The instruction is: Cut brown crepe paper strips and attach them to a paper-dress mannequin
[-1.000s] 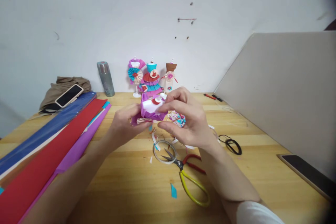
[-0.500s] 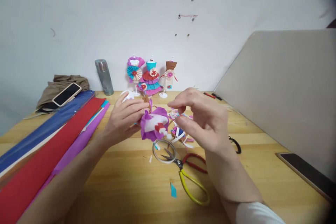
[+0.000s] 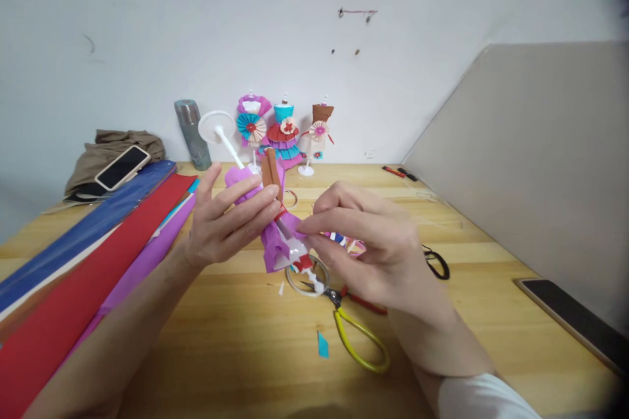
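Note:
My left hand (image 3: 230, 222) is closed around a small dress-form mannequin (image 3: 297, 250) dressed in purple crepe paper. It is tilted upside down: the round white base (image 3: 216, 127) points up and left, the white neck knob down and right. A brown paper strip (image 3: 270, 173) and a thin red band lie at its waist. With thumb and index finger, my right hand (image 3: 363, 242) pinches the edge of the purple paper. Below, scissors (image 3: 361, 344) with one yellow and one red handle lie on the table, their blades by a clear tape roll (image 3: 292, 285).
Three dressed mannequins (image 3: 284, 131) stand against the wall, beside a grey flask (image 3: 193, 134). Crepe paper sheets (image 3: 113, 255) and a phone (image 3: 122, 167) lie at left. Paper scraps (image 3: 351, 245) sit behind my right hand; another phone (image 3: 565, 317) lies at right near a grey panel (image 3: 550, 144).
The mannequin has turned so its base shows up and left and its neck points lower. My right hand has moved left and closed its fingertips on the purple paper.

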A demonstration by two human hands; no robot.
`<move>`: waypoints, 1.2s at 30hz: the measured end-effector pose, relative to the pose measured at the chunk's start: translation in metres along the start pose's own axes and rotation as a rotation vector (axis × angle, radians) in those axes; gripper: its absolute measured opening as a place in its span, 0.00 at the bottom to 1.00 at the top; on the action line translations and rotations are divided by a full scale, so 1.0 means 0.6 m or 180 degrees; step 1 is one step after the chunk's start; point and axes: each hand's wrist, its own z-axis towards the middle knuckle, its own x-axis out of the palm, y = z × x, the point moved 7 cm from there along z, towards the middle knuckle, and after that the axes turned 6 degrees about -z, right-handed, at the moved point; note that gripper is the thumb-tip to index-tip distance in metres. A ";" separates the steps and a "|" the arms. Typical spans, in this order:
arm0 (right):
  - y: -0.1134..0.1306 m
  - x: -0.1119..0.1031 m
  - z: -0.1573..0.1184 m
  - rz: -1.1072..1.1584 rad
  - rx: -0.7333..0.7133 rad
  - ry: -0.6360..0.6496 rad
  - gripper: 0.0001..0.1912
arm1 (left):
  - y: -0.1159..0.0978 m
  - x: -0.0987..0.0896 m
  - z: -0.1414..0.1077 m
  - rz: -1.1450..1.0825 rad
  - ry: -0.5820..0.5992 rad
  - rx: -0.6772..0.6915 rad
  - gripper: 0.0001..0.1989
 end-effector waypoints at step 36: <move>-0.018 -0.011 -0.005 -0.0304 0.0678 -0.0141 0.15 | 0.000 0.000 -0.004 -0.0138 0.0038 0.0134 0.18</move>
